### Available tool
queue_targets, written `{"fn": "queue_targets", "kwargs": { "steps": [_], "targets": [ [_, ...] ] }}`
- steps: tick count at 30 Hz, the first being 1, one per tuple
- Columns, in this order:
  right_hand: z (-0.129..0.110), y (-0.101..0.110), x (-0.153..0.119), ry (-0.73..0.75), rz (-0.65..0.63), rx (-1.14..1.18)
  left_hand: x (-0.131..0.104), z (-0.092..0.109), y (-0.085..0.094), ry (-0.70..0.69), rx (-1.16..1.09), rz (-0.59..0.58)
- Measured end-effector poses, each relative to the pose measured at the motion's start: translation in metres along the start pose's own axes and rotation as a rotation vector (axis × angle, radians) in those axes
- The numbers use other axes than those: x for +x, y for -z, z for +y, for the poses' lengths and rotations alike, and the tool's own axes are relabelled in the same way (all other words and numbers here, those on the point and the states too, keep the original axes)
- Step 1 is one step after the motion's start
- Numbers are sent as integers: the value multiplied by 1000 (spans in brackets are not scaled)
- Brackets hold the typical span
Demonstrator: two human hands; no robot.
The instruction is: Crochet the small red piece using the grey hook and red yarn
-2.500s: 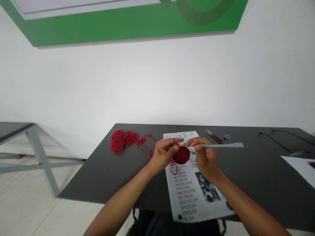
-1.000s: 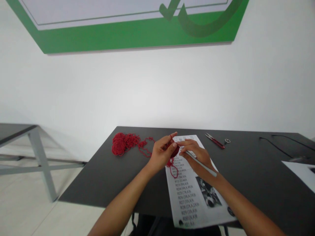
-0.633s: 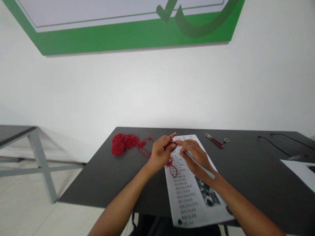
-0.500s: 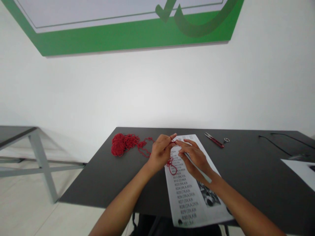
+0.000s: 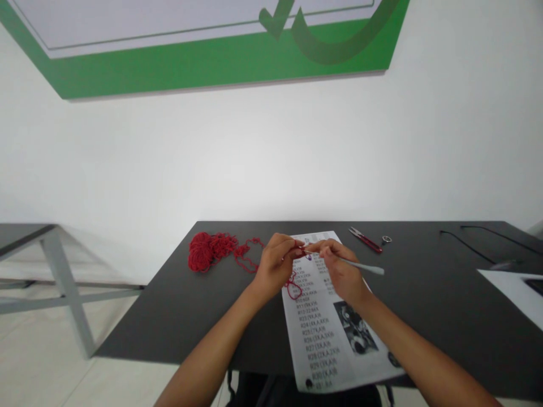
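Observation:
My left hand (image 5: 275, 260) is closed, pinching a small piece of red yarn work whose shape the fingers mostly hide. In my right hand (image 5: 341, 268) is a crochet hook (image 5: 360, 265) with a pale grey handle, its tip at the yarn by my left fingertips. A small purple item (image 5: 309, 256) shows just under the fingers. From my left hand a loose red tail (image 5: 293, 289) dangles over the printed sheet (image 5: 343, 370). To the left, the red yarn ball (image 5: 201, 252) lies on the table, its tangled strand running to my left hand.
Thread snips (image 5: 367, 241) with red handles and a small metal ring (image 5: 386, 239) lie at the back right of the dark table (image 5: 190, 316). Farther right are eyeglasses (image 5: 487, 249) and a white sheet (image 5: 509, 291). Behind the table rises a white wall (image 5: 271, 152) with a green-bordered board (image 5: 203, 78).
My right hand has turned, so the hook's handle now points right instead of down along the wrist. Its fingers have closed around the hook. The view has shifted slightly.

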State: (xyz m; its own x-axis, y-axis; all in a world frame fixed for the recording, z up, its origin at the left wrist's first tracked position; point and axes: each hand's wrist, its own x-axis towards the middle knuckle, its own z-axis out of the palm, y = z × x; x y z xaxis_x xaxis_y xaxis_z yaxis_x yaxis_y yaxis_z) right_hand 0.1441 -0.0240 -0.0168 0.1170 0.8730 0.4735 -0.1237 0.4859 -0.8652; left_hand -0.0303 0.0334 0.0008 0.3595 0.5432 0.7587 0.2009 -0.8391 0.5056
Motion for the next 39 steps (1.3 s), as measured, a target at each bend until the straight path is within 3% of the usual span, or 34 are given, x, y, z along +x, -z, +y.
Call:
{"fn": "queue_targets", "kwargs": {
  "steps": [3,7,18,30,35,39],
  "targets": [
    [1,-1,7,-119,-17,234,2,6,0,157,-88,-39],
    [4,-4,8,-175,-11,344,2,10,-1,342,-226,-51],
    [12,-8,-5,-37,166,92,-7,18,-17,543,-764,-41],
    [9,-8,-9,-20,158,-50,-11,17,-16,487,-681,-46],
    [-6,-9,-10,186,98,-315,-12,18,-15,388,-446,17],
    [-8,-10,-15,343,89,-538,-15,21,-21,513,-560,50]
  ]
}}
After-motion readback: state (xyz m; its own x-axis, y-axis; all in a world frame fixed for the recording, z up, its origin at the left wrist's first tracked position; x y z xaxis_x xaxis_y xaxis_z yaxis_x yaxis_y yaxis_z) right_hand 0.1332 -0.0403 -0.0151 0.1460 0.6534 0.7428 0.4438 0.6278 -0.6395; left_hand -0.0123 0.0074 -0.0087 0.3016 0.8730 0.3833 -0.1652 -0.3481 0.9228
